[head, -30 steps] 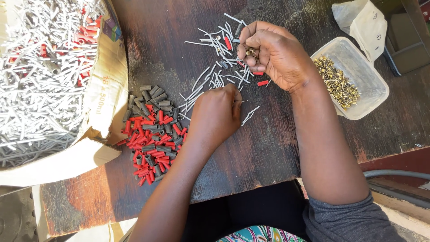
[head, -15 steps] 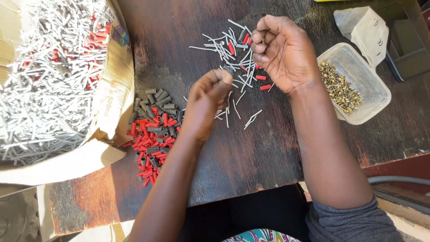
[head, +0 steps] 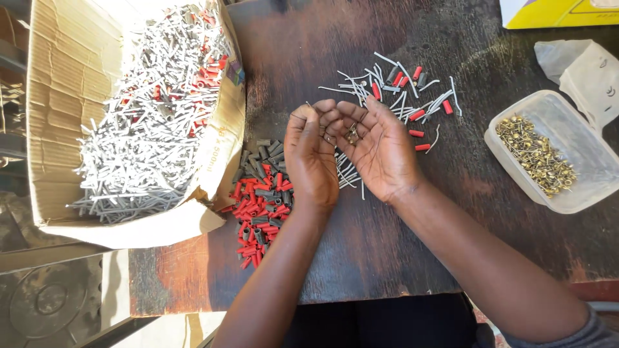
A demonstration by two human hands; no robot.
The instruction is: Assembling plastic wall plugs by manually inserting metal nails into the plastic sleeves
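At desk centre: right hand (head: 380, 151) cupped open, cradling small brass metal piece (head: 352, 135); left hand (head: 311, 154) fingertips pinching beside it, contents unclear. Keep palm level; red and grey sleeve pile (head: 261, 196) at 7 o'clock.

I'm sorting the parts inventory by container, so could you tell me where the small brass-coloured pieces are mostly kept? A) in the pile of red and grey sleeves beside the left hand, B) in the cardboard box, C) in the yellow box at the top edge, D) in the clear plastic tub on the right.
D: the clear plastic tub holds the brass-coloured pieces, while the cardboard box is filled with grey strips.
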